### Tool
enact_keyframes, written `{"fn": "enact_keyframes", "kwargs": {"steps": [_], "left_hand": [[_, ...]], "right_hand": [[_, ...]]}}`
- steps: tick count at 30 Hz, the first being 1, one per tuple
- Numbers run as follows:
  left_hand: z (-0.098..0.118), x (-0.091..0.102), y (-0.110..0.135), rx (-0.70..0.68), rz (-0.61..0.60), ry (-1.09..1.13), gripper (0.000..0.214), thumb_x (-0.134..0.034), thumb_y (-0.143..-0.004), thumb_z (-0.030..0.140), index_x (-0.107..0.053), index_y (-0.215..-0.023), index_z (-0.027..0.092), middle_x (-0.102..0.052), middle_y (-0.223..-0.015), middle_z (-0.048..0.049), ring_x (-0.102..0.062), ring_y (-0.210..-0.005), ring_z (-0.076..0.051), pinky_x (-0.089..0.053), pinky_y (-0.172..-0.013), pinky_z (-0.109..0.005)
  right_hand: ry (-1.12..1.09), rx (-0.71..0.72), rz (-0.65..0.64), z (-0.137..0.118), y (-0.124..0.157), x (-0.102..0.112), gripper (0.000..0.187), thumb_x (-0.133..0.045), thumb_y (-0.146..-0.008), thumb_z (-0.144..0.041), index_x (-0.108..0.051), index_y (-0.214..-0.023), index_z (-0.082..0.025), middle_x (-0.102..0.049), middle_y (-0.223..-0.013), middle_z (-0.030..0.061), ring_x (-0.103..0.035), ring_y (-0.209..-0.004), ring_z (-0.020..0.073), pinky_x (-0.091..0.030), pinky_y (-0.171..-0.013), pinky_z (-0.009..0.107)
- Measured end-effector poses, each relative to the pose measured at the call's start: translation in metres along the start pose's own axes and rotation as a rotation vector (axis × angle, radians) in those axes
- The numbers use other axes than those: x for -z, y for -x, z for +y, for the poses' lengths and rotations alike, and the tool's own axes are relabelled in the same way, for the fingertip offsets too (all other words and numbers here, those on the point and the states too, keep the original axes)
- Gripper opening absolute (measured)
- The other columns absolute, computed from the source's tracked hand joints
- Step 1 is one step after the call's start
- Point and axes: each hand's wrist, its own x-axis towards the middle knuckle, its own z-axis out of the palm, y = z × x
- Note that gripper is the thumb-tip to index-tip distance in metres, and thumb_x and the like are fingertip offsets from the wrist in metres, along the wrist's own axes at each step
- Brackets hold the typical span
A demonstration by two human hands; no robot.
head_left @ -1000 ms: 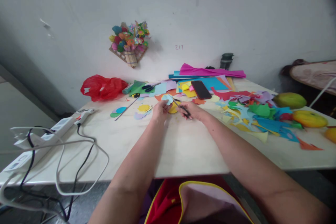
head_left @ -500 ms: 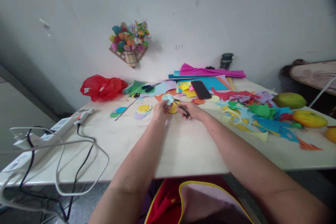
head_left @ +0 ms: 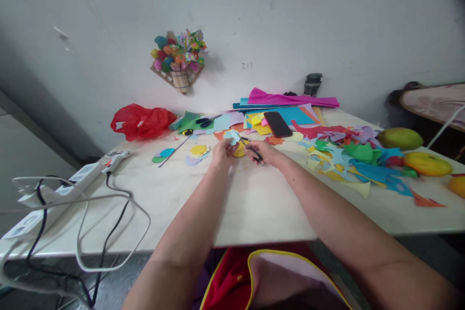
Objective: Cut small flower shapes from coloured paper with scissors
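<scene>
Between the thumb and fingers of my left hand point(head_left: 224, 152) is a light blue paper cutout point(head_left: 232, 136) with a scalloped edge. My right hand point(head_left: 264, 151) grips dark-handled scissors point(head_left: 256, 152), whose blades point up and left at the blue paper. Whether the blades touch the paper, I cannot tell. Just behind and below both hands, a yellow paper circle point(head_left: 240, 149) lies on the white table point(head_left: 265, 203). Left of my left hand lie a stack of yellow and lilac scalloped paper shapes point(head_left: 199, 150) and blue and green paper circles point(head_left: 166, 152).
A phone point(head_left: 277, 124) rests on coloured paper sheets, with a second pair of scissors point(head_left: 208, 121) to the left. Paper scraps point(head_left: 363, 153) and mangoes point(head_left: 427, 163) spread at right. A red plastic bag point(head_left: 141, 122) and a corded power strip point(head_left: 83, 174) are at left.
</scene>
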Motion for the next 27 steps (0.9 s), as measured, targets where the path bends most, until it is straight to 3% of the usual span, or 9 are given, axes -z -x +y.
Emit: {"fn": "enact_keyframes", "kwargs": {"steps": [13,27], "left_hand": [[-0.006,-0.009,0.009,-0.049,0.06,0.049,0.011,-0.061,-0.074,0.004,-0.062,-0.077,0.015,-0.066,-0.063,-0.0012,-0.067,-0.059,-0.012,-0.057,-0.068,-0.022],[-0.007,-0.011,0.012,-0.067,0.071,0.049,0.012,-0.06,-0.075,0.004,-0.062,-0.073,0.015,-0.067,-0.067,-0.001,-0.067,-0.061,-0.011,-0.053,-0.068,-0.02]], "right_hand": [[0.017,-0.004,0.09,-0.013,0.008,-0.012,0.02,-0.073,-0.079,-0.03,-0.058,-0.08,-0.017,-0.053,-0.048,-0.0057,-0.045,-0.033,0.0071,-0.024,-0.029,0.017],[-0.024,0.021,0.077,-0.014,0.011,-0.014,0.02,-0.072,-0.08,-0.032,-0.058,-0.081,-0.017,-0.057,-0.052,-0.0039,-0.049,-0.037,0.0081,-0.029,-0.031,0.016]]}}
